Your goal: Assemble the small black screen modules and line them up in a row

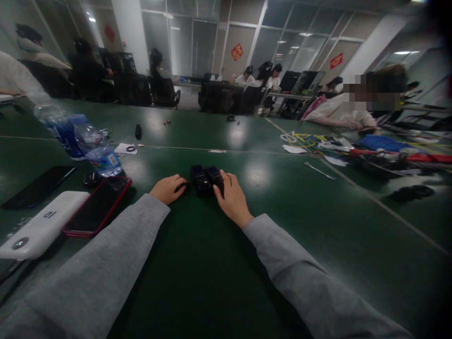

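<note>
Two small black handheld devices with screens stand close together on the green table, in the middle of the head view. My right hand (233, 197) grips the right black device (214, 175), thumb on its near side and fingers over its right edge. The left black device (200, 181) leans against it, with a small screen and a light button on its front. Just left of it rests my left hand (169, 189), its fingers curled closed around something small and dark that I cannot make out.
To the left lie a red-edged phone (100, 207), a white power bank (45, 223), a black phone (38, 186) and two water bottles (100, 150). A wrench (319, 171) and a cable pile (370, 150) lie right. A co-worker (339, 110) sits across.
</note>
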Motion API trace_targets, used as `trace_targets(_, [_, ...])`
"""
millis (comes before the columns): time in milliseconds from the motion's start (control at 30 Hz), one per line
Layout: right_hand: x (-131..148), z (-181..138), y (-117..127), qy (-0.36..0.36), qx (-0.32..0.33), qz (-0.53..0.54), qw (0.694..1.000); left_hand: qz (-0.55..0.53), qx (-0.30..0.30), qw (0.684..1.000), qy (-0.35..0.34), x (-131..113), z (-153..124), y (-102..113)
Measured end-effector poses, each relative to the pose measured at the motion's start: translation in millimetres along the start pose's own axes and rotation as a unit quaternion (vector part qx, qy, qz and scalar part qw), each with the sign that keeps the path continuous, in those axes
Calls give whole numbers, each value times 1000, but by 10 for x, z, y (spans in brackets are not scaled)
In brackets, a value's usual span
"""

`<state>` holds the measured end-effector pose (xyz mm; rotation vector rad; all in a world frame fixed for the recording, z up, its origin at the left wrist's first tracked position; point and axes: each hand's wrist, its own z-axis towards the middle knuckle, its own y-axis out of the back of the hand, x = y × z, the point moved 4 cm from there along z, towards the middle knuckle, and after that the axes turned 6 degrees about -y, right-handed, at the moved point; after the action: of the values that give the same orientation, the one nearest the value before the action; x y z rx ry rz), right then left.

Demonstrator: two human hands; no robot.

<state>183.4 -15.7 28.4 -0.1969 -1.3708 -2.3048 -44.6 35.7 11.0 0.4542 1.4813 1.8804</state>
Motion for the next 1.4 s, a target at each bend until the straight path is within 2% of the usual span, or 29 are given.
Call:
trace_targets(133, [-47,23,51,-13,-1,43,999,3,4,1000,-2,-21,3,21])
trace_targets(367, [63,10,128,47,-29,17,998,-7,0,1000,19,-29,3,45])
trace_targets(600, [112,-1,107,102,12,25,994,0,0,1000,16,-23,15,36])
trace_targets(833, [151,-7,151,122,25,100,987,0,2,1000,23,-15,4,32])
trace_targets(1067, [180,-19,137,152,45,108,981,6,10,1000,29,-23,9,40])
trace_targets(1233, [174,-9,121,154,43,89,983,-11,-2,1000,19,-23,12,33])
trace_targets(1400, [129,-5,84,133,42,68,988,-11,-5,999,43,-29,0,51])
